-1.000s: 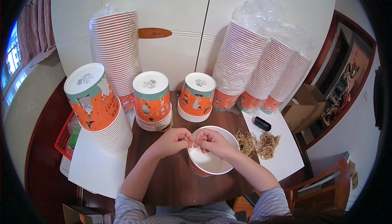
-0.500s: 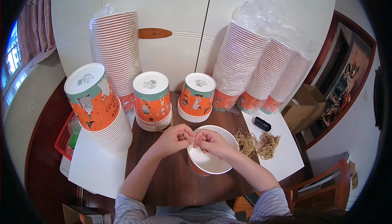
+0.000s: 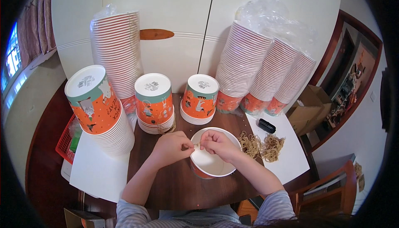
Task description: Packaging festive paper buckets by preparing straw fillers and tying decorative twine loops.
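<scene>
An orange paper bucket (image 3: 210, 170) with a white inside stands upright and open at the top in front of me. My left hand (image 3: 172, 146) is closed in a pinch at the left of its rim. My right hand (image 3: 218, 145) pinches just beside it, over the bucket's mouth. Between the fingertips shows a small tan bit of cord (image 3: 197, 144), mostly hidden by the fingers. Right of the bucket lie two tangled piles of tan cord (image 3: 273, 148), (image 3: 249, 144).
Upturned bucket stacks, one tall stack (image 3: 99, 107) and two short stacks (image 3: 153, 103), (image 3: 200, 100), stand left and behind. Tall plastic-wrapped stacks (image 3: 116, 49), (image 3: 245, 57) rise at the back. A black object (image 3: 267, 125) lies on the right, near a cardboard box (image 3: 307, 107). A wooden chair (image 3: 332, 186) stands lower right.
My hands have moved slightly apart, the left one leftward and down a little. The bucket stays in place.
</scene>
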{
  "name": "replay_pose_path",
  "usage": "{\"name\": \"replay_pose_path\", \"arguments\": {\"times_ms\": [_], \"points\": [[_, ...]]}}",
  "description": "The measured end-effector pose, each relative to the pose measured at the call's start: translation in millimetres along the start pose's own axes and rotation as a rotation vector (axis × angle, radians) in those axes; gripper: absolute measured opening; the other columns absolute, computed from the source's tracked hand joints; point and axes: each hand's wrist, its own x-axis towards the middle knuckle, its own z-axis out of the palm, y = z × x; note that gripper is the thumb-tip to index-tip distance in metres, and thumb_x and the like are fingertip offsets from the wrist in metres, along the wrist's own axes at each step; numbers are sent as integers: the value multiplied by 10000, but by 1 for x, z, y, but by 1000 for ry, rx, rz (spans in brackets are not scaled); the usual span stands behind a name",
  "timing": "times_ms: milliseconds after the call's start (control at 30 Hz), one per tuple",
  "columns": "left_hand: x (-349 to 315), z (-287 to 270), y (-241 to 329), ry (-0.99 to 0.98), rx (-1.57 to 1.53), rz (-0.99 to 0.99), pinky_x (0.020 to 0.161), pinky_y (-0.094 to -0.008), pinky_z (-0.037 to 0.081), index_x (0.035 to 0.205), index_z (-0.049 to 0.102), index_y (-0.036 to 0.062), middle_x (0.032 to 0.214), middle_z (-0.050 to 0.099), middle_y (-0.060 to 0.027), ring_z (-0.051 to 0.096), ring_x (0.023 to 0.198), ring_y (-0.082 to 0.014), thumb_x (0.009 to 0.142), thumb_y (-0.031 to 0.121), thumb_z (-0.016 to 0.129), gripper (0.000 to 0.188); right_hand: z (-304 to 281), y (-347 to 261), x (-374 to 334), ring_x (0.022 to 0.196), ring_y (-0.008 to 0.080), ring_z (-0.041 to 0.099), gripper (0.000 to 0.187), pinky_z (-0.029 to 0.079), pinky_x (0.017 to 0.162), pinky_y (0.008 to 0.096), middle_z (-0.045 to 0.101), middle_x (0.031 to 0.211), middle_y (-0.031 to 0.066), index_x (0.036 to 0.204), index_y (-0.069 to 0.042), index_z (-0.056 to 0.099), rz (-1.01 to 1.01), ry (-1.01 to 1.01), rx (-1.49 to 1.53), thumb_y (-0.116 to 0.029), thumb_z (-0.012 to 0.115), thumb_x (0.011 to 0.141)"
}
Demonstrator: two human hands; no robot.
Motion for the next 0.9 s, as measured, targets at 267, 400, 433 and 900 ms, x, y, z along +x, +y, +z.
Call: {"name": "replay_pose_path", "arguments": {"times_ms": [267,400,433,900], "points": [[-5,5,1,3,234,4,533,-312,437,765,668,98,647,557,-49,561,579,-202,700,236,624,159,1,-1,0,486,12,379,46,287,421,155,565,719,27,827,-39,497,2,0,25,-8,507,795],[-5,6,6,-42,302,-25,534,-317,436,805,667,103,642,556,-51,562,580,-212,707,245,613,180,1,-1,0,485,11,378,50,283,419,156,565,716,24,830,-41,496,0,3,20,-7,508,795],[-4,6,8,-48,281,-48,546,-331,446,819,658,113,665,558,-59,569,606,-224,718,249,597,180,0,0,0,485,11,378,50,281,418,156,565,715,23,831,-42,496,1,0,19,-9,510,797],[5,26,-13,-47,-461,-190,569,-233,439,810,614,15,703,618,-67,580,621,-103,723,109,606,129,0,0,0,490,18,386,45,287,428,158,558,713,12,838,-52,500,13,21,24,-34,525,806]]}}
